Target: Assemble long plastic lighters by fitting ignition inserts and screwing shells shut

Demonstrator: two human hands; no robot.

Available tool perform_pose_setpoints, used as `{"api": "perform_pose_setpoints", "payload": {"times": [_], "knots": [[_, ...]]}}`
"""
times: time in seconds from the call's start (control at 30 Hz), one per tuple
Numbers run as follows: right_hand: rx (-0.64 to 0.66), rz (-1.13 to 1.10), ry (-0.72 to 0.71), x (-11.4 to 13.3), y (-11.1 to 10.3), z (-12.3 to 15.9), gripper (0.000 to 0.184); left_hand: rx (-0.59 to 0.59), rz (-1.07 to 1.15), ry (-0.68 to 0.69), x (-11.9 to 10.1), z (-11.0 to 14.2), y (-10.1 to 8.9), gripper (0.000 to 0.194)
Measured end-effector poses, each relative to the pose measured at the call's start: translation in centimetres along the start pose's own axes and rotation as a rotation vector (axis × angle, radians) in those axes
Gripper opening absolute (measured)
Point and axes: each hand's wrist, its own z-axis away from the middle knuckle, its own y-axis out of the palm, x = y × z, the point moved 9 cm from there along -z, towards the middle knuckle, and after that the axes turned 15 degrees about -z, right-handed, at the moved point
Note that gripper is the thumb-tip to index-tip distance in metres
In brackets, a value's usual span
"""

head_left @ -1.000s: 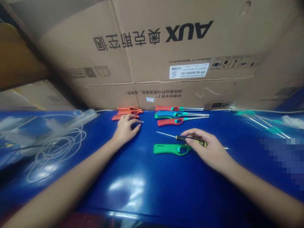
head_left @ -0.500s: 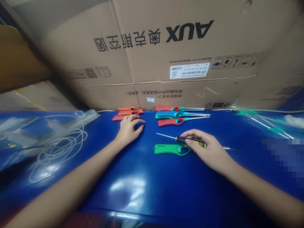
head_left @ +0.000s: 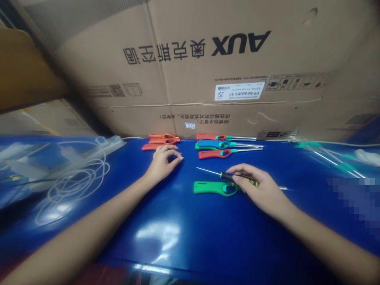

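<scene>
My right hand (head_left: 259, 184) is closed around a screwdriver (head_left: 227, 176) with a black and yellow handle, its thin shaft pointing left. Just below the tool, a green long-nosed lighter (head_left: 209, 187) lies on the blue table; my hand covers its middle, and its metal tip shows past the wrist. My left hand (head_left: 162, 163) rests beside several orange lighter shells (head_left: 154, 147), thumb and index finger apart. Between those fingertips is a tiny shiny piece (head_left: 180, 153), too small to name. Behind, a blue lighter (head_left: 212, 144) lies among red and green ones.
A large cardboard box (head_left: 237, 59) stands upright along the table's back. On the left are a coiled white cable (head_left: 80, 186) and a power strip (head_left: 111, 145). Metal rods with green-teal parts (head_left: 326, 152) lie at the right. The blue table (head_left: 208, 237) has a front edge near me.
My left thumb and index finger have moved slightly right, around the tiny shiny piece. My right hand keeps the screwdriver in nearly the same place. The camera view has shifted a little.
</scene>
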Motion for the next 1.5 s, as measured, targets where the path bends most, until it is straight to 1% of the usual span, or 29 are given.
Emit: {"api": "perform_pose_setpoints", "payload": {"times": [0.07, 0.13, 0.2, 0.27, 0.37, 0.43, 0.57, 0.7, 0.83, 0.93, 1.03, 1.1, 1.23, 1.33, 1.4, 1.5], "knots": [[-0.009, -0.016, 0.011, 0.1, -0.1, 0.0, 0.026, 0.03, 0.137, -0.011, -1.2, 0.4, 0.1, 0.016], [-0.033, -0.032, 0.013, 0.2, -0.4, 0.1, 0.026, 0.102, 0.282, -0.035, -2.5, 1.2, 0.8, 0.026], [-0.065, -0.047, 0.003, 0.3, -0.9, 0.1, 0.026, 0.175, 0.402, -0.066, -3.6, 2.1, 1.6, 0.03], [-0.094, -0.064, -0.01, 0.4, -1.4, 0.1, 0.025, 0.235, 0.503, -0.091, -4.4, 3.0, 2.3, 0.03], [-0.13, -0.107, -0.018, 0.2, -2.0, 0.0, 0.024, 0.302, 0.614, -0.116, -5.1, 3.8, 3.0, 0.032], [-0.143, -0.13, -0.006, -0.1, -2.3, -0.1, 0.023, 0.338, 0.675, -0.127, -5.4, 4.1, 3.3, 0.033], [-0.138, -0.147, 0.017, -0.3, -2.3, -0.3, 0.021, 0.395, 0.789, -0.145, -5.9, 4.3, 3.4, 0.027], [-0.134, -0.145, 0.022, -0.4, -2.3, -0.3, 0.02, 0.409, 0.782, -0.126, -6.2, 4.5, 3.5, 0.024], [-0.125, -0.126, 0.023, -0.3, -2.4, -0.2, 0.02, 0.392, 0.757, -0.097, -6.1, 4.5, 3.5, 0.024], [-0.118, -0.08, 0.017, 0.1, -2.3, -0.3, 0.02, 0.375, 0.739, -0.07, -6.1, 4.5, 3.3, 0.022], [-0.099, -0.011, 0.018, 0.8, -2.3, -0.3, 0.019, 0.36, 0.685, -0.01, -6.4, 4.6, 3.0, 0.021], [-0.065, 0.043, 0.007, 1.4, -2.3, -0.3, 0.017, 0.36, 0.637, 0.057, -6.8, 4.7, 2.8, 0.02], [0.032, 0.183, -0.1, 3.1, -2.3, -0.1, 0.015, 0.382, 0.588, 0.207, -8.2, 5.2, 2.5, 0.017], [0.114, 0.249, -0.172, 3.9, -2.0, 0.2, 0.014, 0.407, 0.58, 0.285, -9.1, 5.6, 2.4, 0.019], [0.15, 0.264, -0.21, 4.4, -1.8, 0.4, 0.01, 0.414, 0.57, 0.316, -9.4, 5.8, 2.4, 0.019], [0.13, 0.258, -0.269, 4.9, -1.9, 0.6, 0.002, 0.406, 0.558, 0.316, -9.4, 5.8, 2.4, 0.019]]}}
